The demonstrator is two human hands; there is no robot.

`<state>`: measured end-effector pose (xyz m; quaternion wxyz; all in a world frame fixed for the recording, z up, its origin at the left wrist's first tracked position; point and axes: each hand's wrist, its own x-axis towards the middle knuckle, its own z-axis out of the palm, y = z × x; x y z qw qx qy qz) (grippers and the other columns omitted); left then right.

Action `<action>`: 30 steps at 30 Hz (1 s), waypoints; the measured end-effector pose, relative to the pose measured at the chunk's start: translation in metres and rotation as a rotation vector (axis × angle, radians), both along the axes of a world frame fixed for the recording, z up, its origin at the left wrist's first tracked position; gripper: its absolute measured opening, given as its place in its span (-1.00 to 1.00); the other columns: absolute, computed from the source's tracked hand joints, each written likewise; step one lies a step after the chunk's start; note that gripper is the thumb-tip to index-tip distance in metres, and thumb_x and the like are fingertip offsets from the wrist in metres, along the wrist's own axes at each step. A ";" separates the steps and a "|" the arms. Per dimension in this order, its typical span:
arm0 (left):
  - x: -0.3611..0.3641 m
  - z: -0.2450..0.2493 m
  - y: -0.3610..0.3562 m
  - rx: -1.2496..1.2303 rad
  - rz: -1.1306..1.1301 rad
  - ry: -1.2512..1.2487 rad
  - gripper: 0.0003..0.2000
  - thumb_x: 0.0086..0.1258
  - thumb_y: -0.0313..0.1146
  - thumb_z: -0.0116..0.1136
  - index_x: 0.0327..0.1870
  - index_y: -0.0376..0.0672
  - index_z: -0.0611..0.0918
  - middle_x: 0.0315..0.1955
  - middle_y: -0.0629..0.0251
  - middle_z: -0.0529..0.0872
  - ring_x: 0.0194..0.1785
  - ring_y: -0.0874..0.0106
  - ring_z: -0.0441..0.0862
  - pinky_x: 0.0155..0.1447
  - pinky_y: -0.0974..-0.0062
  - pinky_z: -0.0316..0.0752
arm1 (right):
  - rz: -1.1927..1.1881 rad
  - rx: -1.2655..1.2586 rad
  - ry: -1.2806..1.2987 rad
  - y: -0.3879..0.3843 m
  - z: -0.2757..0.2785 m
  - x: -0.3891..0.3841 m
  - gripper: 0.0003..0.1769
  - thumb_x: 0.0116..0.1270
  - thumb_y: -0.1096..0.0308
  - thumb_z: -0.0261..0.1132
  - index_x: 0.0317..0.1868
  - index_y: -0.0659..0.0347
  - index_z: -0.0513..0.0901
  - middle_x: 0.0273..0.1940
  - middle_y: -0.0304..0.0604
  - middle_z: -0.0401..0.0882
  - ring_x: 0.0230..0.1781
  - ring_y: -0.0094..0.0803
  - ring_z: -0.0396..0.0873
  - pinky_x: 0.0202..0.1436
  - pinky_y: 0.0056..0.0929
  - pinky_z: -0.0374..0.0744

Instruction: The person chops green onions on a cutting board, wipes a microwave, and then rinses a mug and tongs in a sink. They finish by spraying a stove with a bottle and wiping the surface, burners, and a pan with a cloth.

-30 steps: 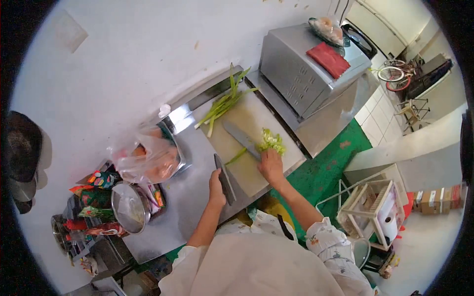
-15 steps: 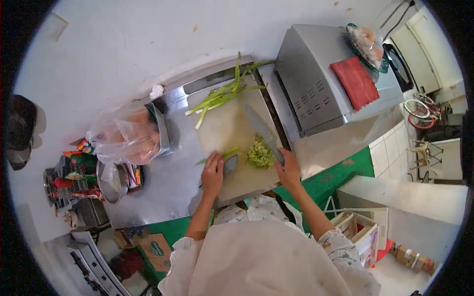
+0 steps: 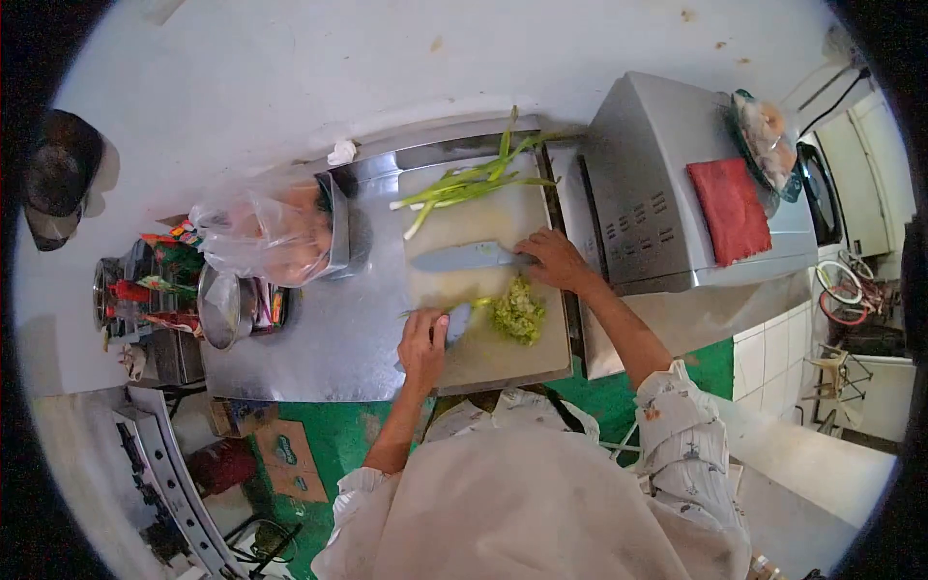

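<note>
1. Where the knife pointed to the far side half a second ago, it now lies nearly level across the board, tip to the left and handle to the right.
2. That turn puts its blade just beyond the cut greens, between them and the whole spring onions at the far side of the board; the heap itself looks uncovered.
3. The right hand has moved farther off with it, to the board's right side. Its fingers are nearly closed around the knife's handle; how firmly they press is too small to tell.
4. The left hand stays at the board's near left edge, curled almost closed over a grey blade, which was tilted up beside the board a second ago and now appears to lie low. Part of it is hidden by the fingers.
5. A short green stalk runs from near those fingertips towards the heap, so one piece is apparently uncut; whether the hand pins it, I cannot tell.
6. Around the work, the bag and bowl keep their places on the left of the worktop, and the red cloth rests on the appliance at the right.
</note>
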<state>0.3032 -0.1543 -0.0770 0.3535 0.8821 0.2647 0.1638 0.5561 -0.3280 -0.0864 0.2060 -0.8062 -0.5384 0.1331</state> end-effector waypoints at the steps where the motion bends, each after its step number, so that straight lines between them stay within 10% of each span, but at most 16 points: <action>1: 0.001 0.003 0.002 -0.001 0.006 -0.002 -0.77 0.37 -0.20 0.05 -0.19 -0.17 0.60 -0.22 0.16 0.61 -0.07 0.18 0.55 0.03 0.33 0.43 | 0.004 -0.001 -0.022 0.001 -0.002 0.001 -0.53 -0.04 0.34 0.34 -0.03 0.03 0.53 -0.18 -0.10 0.51 -0.03 -0.10 0.42 0.10 -0.11 0.36; 8: 0.045 0.015 0.002 -0.165 0.104 -0.118 -0.84 0.37 -0.28 0.07 -0.32 -0.19 0.54 -0.44 0.32 0.53 -0.33 0.41 0.46 -0.20 0.48 0.37 | -0.321 0.256 -0.083 -0.002 0.007 -0.037 -0.47 0.04 0.21 0.36 0.07 0.11 0.51 0.03 -0.01 0.47 0.12 -0.09 0.37 0.21 -0.15 0.31; 12: 0.088 0.043 -0.033 -0.820 0.259 -0.371 -0.77 0.47 -0.18 -0.05 -0.31 -0.15 0.44 -0.46 0.50 0.35 -0.34 0.60 0.25 -0.19 0.56 0.27 | -0.483 0.418 0.740 0.003 0.069 -0.108 -0.50 0.25 0.11 0.26 0.11 0.22 0.47 0.08 0.04 0.47 0.13 -0.10 0.42 0.17 -0.24 0.40; 16: 0.129 0.088 -0.077 -0.992 0.280 -0.511 -0.83 0.45 -0.26 -0.02 -0.32 -0.13 0.47 -0.46 0.51 0.41 -0.34 0.65 0.29 -0.22 0.65 0.23 | -0.722 0.440 0.694 -0.011 0.115 -0.114 -0.53 0.25 0.20 0.29 0.12 0.21 0.47 -0.05 -0.10 0.56 -0.06 -0.38 0.51 0.07 -0.40 0.44; 22: 0.195 0.156 -0.092 -1.236 -0.142 -0.327 -0.88 0.31 -0.29 0.14 -0.31 -0.12 0.54 -0.44 0.52 0.49 -0.33 0.66 0.37 -0.20 0.66 0.30 | -0.763 0.552 -0.208 -0.140 0.206 0.004 -0.70 0.30 0.38 0.19 0.04 0.17 0.54 0.01 -0.10 0.57 0.07 -0.17 0.49 0.20 -0.30 0.37; 30: 0.293 0.194 -0.113 -1.295 -0.403 -0.311 -0.89 0.28 -0.40 0.12 -0.23 -0.15 0.52 -0.38 0.44 0.60 -0.39 0.59 0.53 -0.29 0.56 0.47 | -0.680 0.048 -0.418 -0.187 0.195 0.068 -0.49 0.30 -0.10 0.09 0.25 -0.29 0.42 0.34 -0.17 0.24 0.38 -0.01 0.12 0.37 0.22 0.01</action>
